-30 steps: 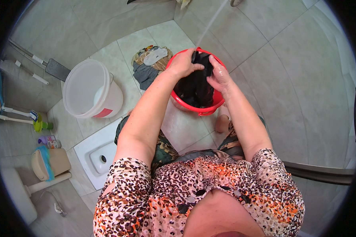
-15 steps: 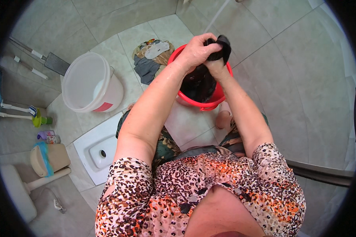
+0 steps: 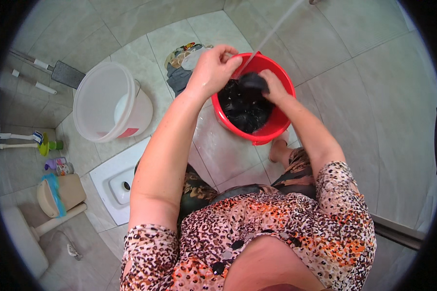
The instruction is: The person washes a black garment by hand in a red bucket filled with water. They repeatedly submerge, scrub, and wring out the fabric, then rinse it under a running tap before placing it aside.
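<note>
A red bucket (image 3: 290,76) on the tiled floor holds dark wet clothes (image 3: 245,114). My right hand (image 3: 275,87) reaches in over its right side, closed on a bunched black cloth (image 3: 252,82), blurred by motion. My left hand (image 3: 213,70) hovers at the bucket's upper left edge, fingers curled and thumb apart, with nothing seen in it. A thin stream of water (image 3: 272,31) slants from the top of the view down into the bucket, passing by my left hand's fingertips.
Left of the red bucket, a pile of clothes (image 3: 178,75) lies on the floor. A large white bucket (image 3: 141,109) stands farther left, beside a squat toilet (image 3: 112,182). Brushes (image 3: 22,137) and a beige bin (image 3: 70,191) are along the left wall. My bare foot (image 3: 278,149) is close to the bucket.
My hands, earlier together on the black cloth above the bucket, have come apart. The left has let go and moved left; the right has lowered the cloth into the bucket.
</note>
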Tool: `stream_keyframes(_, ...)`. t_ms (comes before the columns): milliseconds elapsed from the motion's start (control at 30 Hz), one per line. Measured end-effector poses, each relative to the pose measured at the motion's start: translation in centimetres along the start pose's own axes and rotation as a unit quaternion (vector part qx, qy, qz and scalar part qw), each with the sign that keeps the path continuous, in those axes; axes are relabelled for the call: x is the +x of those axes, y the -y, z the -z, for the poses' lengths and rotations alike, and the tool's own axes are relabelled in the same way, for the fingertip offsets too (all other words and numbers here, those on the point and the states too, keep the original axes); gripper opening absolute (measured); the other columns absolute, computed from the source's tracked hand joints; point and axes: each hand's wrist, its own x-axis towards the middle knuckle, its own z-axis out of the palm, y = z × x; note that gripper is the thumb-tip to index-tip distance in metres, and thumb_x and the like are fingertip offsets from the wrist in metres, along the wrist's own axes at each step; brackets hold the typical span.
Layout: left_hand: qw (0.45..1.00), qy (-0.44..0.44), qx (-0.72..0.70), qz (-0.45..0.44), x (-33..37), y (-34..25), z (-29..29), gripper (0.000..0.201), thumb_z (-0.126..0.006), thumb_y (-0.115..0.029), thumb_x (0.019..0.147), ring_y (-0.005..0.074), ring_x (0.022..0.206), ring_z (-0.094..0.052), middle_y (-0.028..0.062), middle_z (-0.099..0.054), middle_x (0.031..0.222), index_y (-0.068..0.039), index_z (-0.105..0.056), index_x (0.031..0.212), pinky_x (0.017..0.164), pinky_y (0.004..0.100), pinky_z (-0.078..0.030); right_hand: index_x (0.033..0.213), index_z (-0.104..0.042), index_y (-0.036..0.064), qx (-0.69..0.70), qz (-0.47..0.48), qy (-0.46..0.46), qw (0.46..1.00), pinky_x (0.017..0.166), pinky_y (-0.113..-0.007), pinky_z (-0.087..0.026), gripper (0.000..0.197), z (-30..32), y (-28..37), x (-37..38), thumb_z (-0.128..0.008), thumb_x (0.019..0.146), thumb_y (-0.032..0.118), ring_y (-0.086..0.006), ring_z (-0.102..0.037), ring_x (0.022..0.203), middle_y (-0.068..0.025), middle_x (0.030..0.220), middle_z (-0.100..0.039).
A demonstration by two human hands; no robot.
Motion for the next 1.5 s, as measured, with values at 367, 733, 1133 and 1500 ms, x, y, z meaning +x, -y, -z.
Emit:
stream_keyframes(367,0.982,0.074,0.14,0.104,-4.1,-4.9,4.0,0.028,-0.063,-0.012,0.088,0.0117,0.068,-0.052,0.0041,-0.056,0.075,0.002,-0.056,0.111,0.063,0.028,-0.045,0.148,-0.024,0.0354,-0.138,-0.104,0.244,0.954,0.099,-0.076,-0.025,0.102,-4.3,4.5,-2.4,-0.081,0.064,0.02,-0.0354,-0.007,0.144,-0.0046,0.158,-0.006)
stream_keyframes(733,0.958,0.188,0.175,0.123,-7.6,-11.2,5.0,0.028,-0.068,-0.012,0.082,0.0347,0.087,-0.064,0.0147,-0.064,0.096,-0.006,-0.06,0.108,0.071,0.0423,-0.051,0.135,-0.047,0.0138,-0.012,-0.239,0.039,0.97,0.106,-0.047,-0.034,0.053,-9.2,-1.4,-4.5,-0.056,0.085,0.028,-0.0317,-0.041,0.127,-0.0105,0.136,-0.047)
stream_keyframes(1133,0.934,0.269,0.235,0.021,-9.9,-8.0,-0.2,0.026,-0.066,-0.016,0.084,0.0344,0.088,-0.064,0.0154,-0.065,0.092,-0.003,-0.061,0.105,0.073,0.0418,-0.05,0.124,-0.056,0.0012,0.006,-0.404,0.103,0.909,0.099,-0.042,-0.042,0.056,-12.2,-5.5,-7.4,-0.057,0.086,0.042,-0.0377,-0.055,0.115,-0.0197,0.123,-0.059)
stream_keyframes(1500,0.903,0.231,0.361,0.028,-5.5,4.3,-5.5,0.053,-0.076,-0.028,0.076,0.035,0.108,-0.059,0.0203,-0.063,0.11,0.001,-0.059,0.117,0.093,0.0406,-0.047,0.12,-0.056,0.0005,0.608,-0.363,-0.165,0.686,0.094,-0.039,-0.042,0.054,-0.7,-0.2,-4.3,-0.057,0.093,0.047,-0.0225,-0.056,0.104,-0.0102,0.114,-0.062)
